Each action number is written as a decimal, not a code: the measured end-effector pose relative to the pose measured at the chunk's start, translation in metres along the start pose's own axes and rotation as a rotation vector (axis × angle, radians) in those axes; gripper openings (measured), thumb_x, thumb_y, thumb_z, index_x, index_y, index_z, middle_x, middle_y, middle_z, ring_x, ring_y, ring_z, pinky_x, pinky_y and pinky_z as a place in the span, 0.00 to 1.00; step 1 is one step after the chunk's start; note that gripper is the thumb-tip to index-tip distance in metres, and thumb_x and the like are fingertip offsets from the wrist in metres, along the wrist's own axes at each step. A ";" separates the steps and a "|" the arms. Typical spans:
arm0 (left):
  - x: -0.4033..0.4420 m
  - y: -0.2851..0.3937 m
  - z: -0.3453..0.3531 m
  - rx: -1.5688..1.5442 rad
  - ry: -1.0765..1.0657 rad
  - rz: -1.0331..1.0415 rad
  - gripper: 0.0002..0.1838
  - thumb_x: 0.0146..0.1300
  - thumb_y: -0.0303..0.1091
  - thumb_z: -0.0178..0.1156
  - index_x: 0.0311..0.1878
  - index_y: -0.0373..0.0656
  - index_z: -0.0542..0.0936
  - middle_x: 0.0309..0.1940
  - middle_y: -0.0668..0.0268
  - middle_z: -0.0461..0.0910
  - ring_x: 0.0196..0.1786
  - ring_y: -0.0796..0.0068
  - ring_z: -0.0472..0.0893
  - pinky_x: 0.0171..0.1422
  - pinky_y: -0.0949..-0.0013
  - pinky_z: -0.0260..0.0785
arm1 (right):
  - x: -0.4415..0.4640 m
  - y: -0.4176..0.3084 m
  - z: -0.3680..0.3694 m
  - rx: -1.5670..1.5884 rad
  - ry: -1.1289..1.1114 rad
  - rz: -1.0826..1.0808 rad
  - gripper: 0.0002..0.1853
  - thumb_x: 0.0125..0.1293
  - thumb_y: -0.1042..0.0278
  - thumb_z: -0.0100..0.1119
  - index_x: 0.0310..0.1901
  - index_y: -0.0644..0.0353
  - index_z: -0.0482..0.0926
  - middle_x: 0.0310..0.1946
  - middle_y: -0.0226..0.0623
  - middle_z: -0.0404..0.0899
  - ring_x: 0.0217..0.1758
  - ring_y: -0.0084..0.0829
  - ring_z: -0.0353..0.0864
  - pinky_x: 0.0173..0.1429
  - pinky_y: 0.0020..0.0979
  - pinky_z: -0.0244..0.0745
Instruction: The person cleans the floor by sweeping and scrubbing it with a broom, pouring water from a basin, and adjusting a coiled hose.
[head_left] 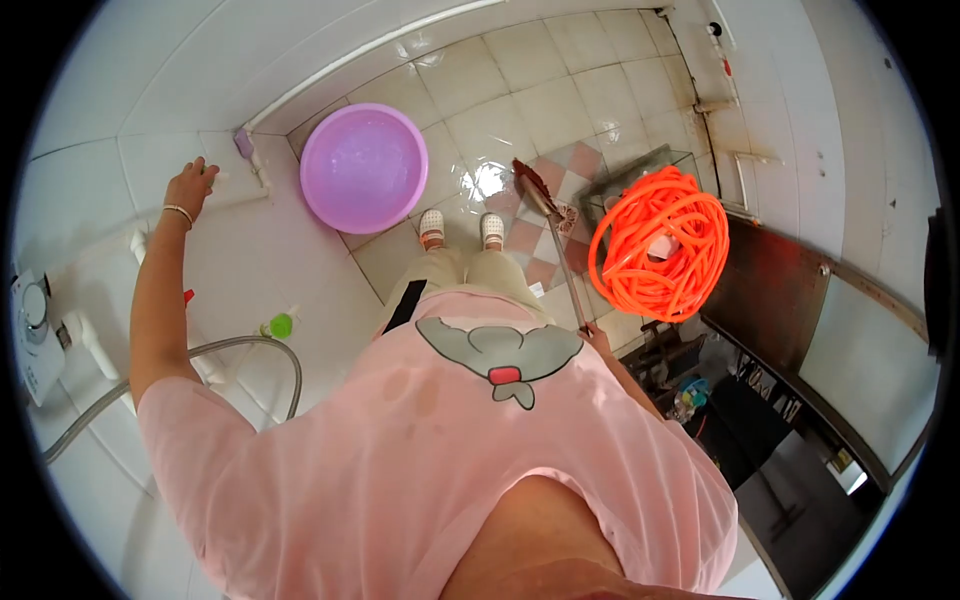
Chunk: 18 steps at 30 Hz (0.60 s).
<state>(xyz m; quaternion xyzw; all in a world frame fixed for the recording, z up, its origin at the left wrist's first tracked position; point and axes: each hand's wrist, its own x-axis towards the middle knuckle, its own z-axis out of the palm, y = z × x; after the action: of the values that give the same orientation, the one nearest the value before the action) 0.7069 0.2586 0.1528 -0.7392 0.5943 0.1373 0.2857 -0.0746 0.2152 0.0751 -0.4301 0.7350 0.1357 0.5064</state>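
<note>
At the left wall, my left hand is raised beside a white pipe, its fingers bent around a small whitish part that I cannot make out. A bracelet circles that wrist. Low at my right side, my right hand is closed around the end of a broom's long handle, partly hidden by my pink shirt. The broom slants away from me, its reddish-brown bristles on the tiled floor. Ahead of my feet, to the left, stands a round purple basin with what looks like water in it.
A coiled orange hose lies on a glass-sided tank at the right. The floor tiles look wet. A grey flexible hose curves by the left wall. A metal-framed door opens onto a dark room.
</note>
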 end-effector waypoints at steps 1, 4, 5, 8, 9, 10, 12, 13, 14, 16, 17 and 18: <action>0.004 0.004 0.000 0.053 -0.022 -0.045 0.24 0.45 0.29 0.59 0.49 0.50 0.67 0.47 0.62 0.65 0.50 0.64 0.67 0.48 0.66 0.66 | 0.006 0.012 -0.004 -0.068 0.023 -0.036 0.16 0.55 0.66 0.48 0.47 0.59 0.69 0.14 0.32 0.66 0.12 0.25 0.65 0.14 0.27 0.60; 0.013 0.032 -0.023 0.175 -0.002 -0.172 0.28 0.44 0.35 0.61 0.52 0.51 0.65 0.52 0.62 0.62 0.55 0.64 0.63 0.54 0.66 0.62 | 0.027 0.044 -0.016 -0.348 0.106 -0.119 0.21 0.55 0.62 0.47 0.51 0.59 0.67 0.26 0.42 0.73 0.26 0.34 0.74 0.29 0.33 0.68; 0.016 0.052 -0.035 0.187 0.071 -0.208 0.29 0.44 0.37 0.61 0.53 0.51 0.65 0.54 0.62 0.61 0.56 0.64 0.61 0.56 0.66 0.60 | 0.043 0.058 -0.019 -0.514 0.150 -0.161 0.22 0.56 0.60 0.47 0.52 0.59 0.66 0.33 0.47 0.76 0.35 0.40 0.76 0.39 0.36 0.70; 0.053 0.108 -0.046 -0.210 0.232 -0.247 0.31 0.45 0.45 0.61 0.54 0.49 0.65 0.54 0.59 0.64 0.55 0.63 0.63 0.55 0.66 0.61 | 0.094 0.033 -0.031 -0.493 0.063 -0.155 0.21 0.56 0.59 0.45 0.51 0.57 0.66 0.37 0.50 0.73 0.44 0.46 0.71 0.47 0.38 0.66; 0.075 0.133 -0.020 -0.394 0.230 -0.322 0.28 0.46 0.44 0.59 0.52 0.47 0.66 0.51 0.58 0.66 0.53 0.62 0.66 0.54 0.65 0.61 | 0.113 0.027 -0.036 -0.509 0.079 -0.236 0.20 0.56 0.61 0.45 0.51 0.59 0.66 0.36 0.53 0.73 0.43 0.46 0.72 0.45 0.38 0.67; 0.093 0.157 0.000 -0.579 0.233 -0.399 0.26 0.48 0.44 0.58 0.50 0.45 0.68 0.48 0.57 0.69 0.51 0.61 0.68 0.54 0.64 0.61 | 0.135 0.020 -0.043 -0.522 0.098 -0.319 0.20 0.56 0.63 0.45 0.50 0.61 0.66 0.36 0.55 0.72 0.41 0.46 0.73 0.43 0.38 0.67; 0.099 0.231 0.019 -0.891 0.292 -0.261 0.22 0.49 0.46 0.55 0.46 0.43 0.71 0.49 0.56 0.68 0.52 0.60 0.67 0.55 0.63 0.59 | 0.179 -0.011 -0.053 -0.480 0.098 -0.466 0.20 0.56 0.65 0.45 0.50 0.64 0.65 0.35 0.57 0.72 0.40 0.47 0.73 0.42 0.38 0.67; 0.107 0.265 0.059 -0.842 0.216 -0.252 0.23 0.50 0.46 0.55 0.47 0.44 0.71 0.54 0.57 0.63 0.57 0.60 0.62 0.59 0.64 0.55 | 0.194 -0.036 -0.059 -0.428 0.074 -0.526 0.20 0.57 0.65 0.45 0.51 0.64 0.64 0.35 0.57 0.72 0.41 0.48 0.73 0.42 0.38 0.67; 0.102 0.300 0.072 -0.837 0.170 -0.245 0.24 0.50 0.45 0.55 0.48 0.43 0.70 0.58 0.57 0.58 0.61 0.61 0.56 0.62 0.64 0.51 | 0.201 -0.076 -0.063 -0.450 0.057 -0.458 0.21 0.57 0.64 0.45 0.52 0.64 0.63 0.36 0.56 0.72 0.41 0.48 0.72 0.42 0.38 0.67; 0.091 0.352 0.117 -0.991 -0.005 -0.274 0.26 0.50 0.47 0.55 0.49 0.40 0.69 0.51 0.56 0.66 0.55 0.61 0.64 0.58 0.64 0.56 | 0.209 -0.120 -0.063 -0.510 0.054 -0.404 0.23 0.58 0.64 0.45 0.54 0.63 0.61 0.37 0.56 0.72 0.42 0.48 0.72 0.43 0.39 0.67; 0.087 0.372 0.145 -1.134 -0.161 -0.354 0.27 0.50 0.48 0.55 0.49 0.39 0.69 0.48 0.56 0.69 0.52 0.60 0.67 0.56 0.65 0.58 | 0.215 -0.130 -0.061 -0.545 0.072 -0.424 0.23 0.58 0.63 0.45 0.55 0.63 0.60 0.37 0.56 0.72 0.41 0.49 0.72 0.42 0.39 0.67; 0.077 0.390 0.173 -1.192 -0.177 -0.393 0.27 0.50 0.48 0.55 0.49 0.39 0.70 0.46 0.56 0.71 0.50 0.60 0.69 0.54 0.65 0.60 | 0.223 -0.136 -0.059 -0.580 0.090 -0.446 0.23 0.58 0.63 0.45 0.55 0.62 0.60 0.37 0.55 0.72 0.41 0.49 0.72 0.42 0.39 0.68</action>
<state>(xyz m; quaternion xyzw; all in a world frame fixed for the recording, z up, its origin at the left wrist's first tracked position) 0.3773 0.2477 -0.1282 -0.8524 0.2431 0.4504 -0.1071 -0.0333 -0.0130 -0.0582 -0.7109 0.5757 0.2056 0.3478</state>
